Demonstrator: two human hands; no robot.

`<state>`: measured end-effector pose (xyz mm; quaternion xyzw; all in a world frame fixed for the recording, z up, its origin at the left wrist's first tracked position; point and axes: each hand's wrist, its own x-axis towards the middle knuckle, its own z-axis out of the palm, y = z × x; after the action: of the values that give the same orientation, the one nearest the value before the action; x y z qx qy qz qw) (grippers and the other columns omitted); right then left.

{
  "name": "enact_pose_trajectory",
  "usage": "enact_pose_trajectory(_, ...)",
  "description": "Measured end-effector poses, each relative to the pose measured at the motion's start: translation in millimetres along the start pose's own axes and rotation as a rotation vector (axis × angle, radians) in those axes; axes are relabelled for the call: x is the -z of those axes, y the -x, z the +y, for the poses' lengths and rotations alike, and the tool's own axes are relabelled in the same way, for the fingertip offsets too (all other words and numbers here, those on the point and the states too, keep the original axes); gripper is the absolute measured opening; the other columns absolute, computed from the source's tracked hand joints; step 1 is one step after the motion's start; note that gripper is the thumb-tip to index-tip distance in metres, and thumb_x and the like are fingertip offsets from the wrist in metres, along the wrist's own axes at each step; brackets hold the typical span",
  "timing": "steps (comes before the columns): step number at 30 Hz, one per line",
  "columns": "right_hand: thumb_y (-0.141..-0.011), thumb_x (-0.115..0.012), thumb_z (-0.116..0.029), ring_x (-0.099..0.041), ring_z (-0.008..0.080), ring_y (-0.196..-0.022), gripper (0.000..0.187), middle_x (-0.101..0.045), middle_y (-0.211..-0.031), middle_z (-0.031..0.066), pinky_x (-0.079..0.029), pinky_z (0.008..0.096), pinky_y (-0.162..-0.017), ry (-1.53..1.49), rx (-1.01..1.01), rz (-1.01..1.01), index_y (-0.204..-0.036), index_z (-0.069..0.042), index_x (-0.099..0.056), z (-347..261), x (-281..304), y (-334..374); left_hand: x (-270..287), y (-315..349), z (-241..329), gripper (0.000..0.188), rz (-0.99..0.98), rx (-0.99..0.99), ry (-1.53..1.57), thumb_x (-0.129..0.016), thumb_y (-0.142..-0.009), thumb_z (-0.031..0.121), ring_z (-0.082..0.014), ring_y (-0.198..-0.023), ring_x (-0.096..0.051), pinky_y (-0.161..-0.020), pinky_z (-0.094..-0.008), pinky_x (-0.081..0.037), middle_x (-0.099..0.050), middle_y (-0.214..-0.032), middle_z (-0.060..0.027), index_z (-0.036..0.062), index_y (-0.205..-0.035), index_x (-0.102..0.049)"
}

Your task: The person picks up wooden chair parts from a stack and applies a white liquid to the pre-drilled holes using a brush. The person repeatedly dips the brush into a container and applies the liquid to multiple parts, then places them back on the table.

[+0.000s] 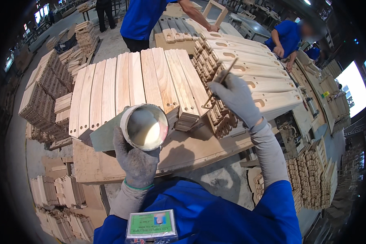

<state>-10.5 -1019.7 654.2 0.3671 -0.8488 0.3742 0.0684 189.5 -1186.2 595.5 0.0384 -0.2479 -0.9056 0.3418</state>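
Observation:
My left hand (138, 163), in a grey knit glove, is closed around a round cup (165, 118) tilted toward me. Creamy white liquid (151, 136) lies in its lower part. Between the fingers of my gloved right hand (236, 96) is a thin wooden stick (232, 65), slanting down to the left. Its lower end is by the row of pale wooden slats (153, 77), which have small holes near their front ends. A grey-green flat-sided piece (103, 135) shows beside the cup; whether my left hand touches it I cannot tell.
Right of the slats rises a tall stack of slotted wooden pieces (264, 72). The wooden workbench (199, 151) runs below both. A co-worker in blue (140, 20) stands across the bench; another person (286, 36) works at far right. Slat piles (42, 95) stand at left.

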Motion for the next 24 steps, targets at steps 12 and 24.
enact_pose_trajectory(12,-0.081,-0.062,-0.033,-0.059,0.0296,-0.060,0.037,-0.060,-0.064,0.0170,-0.045,0.0367,-0.058,-0.126,-0.173,0.027,-0.084,0.003,-0.060,4,9,-6,13,-3,2,0.042,-0.030,0.098,0.202,-0.049,-0.095,0.016,-0.0240,-0.120,-0.045,-0.099,-0.0413,-0.045,-0.042,-0.132,-0.0118,0.0040,-0.133,-0.035)
enact_pose_trajectory(24,-0.082,-0.063,-0.031,-0.055,0.0329,-0.059,0.033,-0.055,-0.064,0.0172,-0.043,0.0383,-0.056,0.030,0.054,-0.010,-0.083,0.002,-0.060,8,6,-2,6,-3,2,0.042,-0.066,0.135,0.182,-0.037,-0.099,0.031,-0.0229,-0.123,-0.043,-0.102,-0.0429,-0.041,-0.043,-0.133,-0.0094,0.0068,-0.133,-0.038)
